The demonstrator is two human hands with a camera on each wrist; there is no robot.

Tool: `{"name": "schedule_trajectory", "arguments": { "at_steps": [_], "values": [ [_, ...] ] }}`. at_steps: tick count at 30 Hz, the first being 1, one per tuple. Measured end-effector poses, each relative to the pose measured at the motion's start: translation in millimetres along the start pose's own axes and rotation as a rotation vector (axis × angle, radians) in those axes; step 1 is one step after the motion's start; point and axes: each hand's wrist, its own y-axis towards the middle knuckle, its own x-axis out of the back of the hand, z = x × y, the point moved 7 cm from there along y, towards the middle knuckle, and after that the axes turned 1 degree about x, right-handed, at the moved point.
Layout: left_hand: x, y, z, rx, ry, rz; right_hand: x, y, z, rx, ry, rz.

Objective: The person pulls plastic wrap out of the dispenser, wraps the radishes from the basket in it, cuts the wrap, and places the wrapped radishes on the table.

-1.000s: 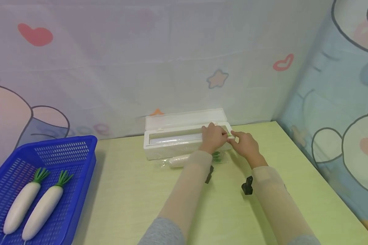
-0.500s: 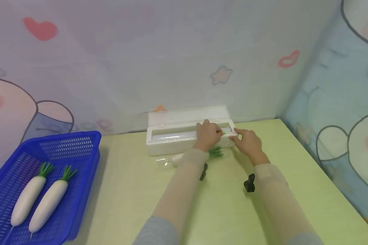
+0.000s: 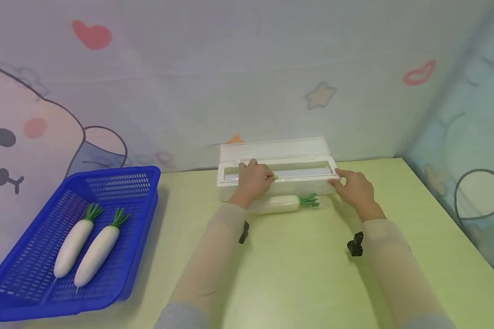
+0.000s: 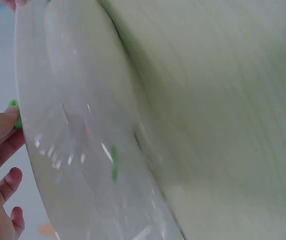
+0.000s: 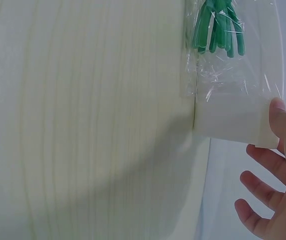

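A white cling film dispenser (image 3: 302, 186) stands at the back of the table, its lid (image 3: 276, 147) raised and a pale roll inside. At the dispenser's front edge my left hand (image 3: 254, 180) pinches a small green slide cutter (image 4: 15, 117) between thumb and forefinger. My right hand (image 3: 355, 191) grips the dispenser's right end, thumb on the front and the other fingers spread in the right wrist view. Along the dispenser's front lies a white radish (image 3: 277, 204) with green leaf stalks (image 5: 220, 25), covered by clear film (image 4: 92, 200). My left hand and sleeve hide its left end.
At the left of the table stands a blue plastic basket (image 3: 41, 311) with two white radishes (image 3: 96, 257) in it. A printed cloth wall (image 3: 189, 100) rises right behind the dispenser, and another closes off the right side.
My left hand has moved left along the dispenser's front edge with the green cutter, away from my right hand, which stays at the right end. More of the wrapped radish shows. The head view has turned left.
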Motion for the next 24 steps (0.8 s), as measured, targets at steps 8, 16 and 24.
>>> {"name": "schedule_trajectory", "arguments": {
  "at_steps": [8,16,24],
  "values": [
    [14.9,-25.4,49.7,0.044,0.014,-0.038,1.8,-0.5,-0.5,0.017,0.004,0.003],
    [24.8,-47.2,88.0,0.063,0.026,-0.09,2.0,-2.2,-0.5,0.025,0.01,0.007],
    [29.4,-53.4,99.1,0.037,0.058,-0.128,3.6,-2.1,-1.0,0.035,-0.007,0.003]
  ]
}}
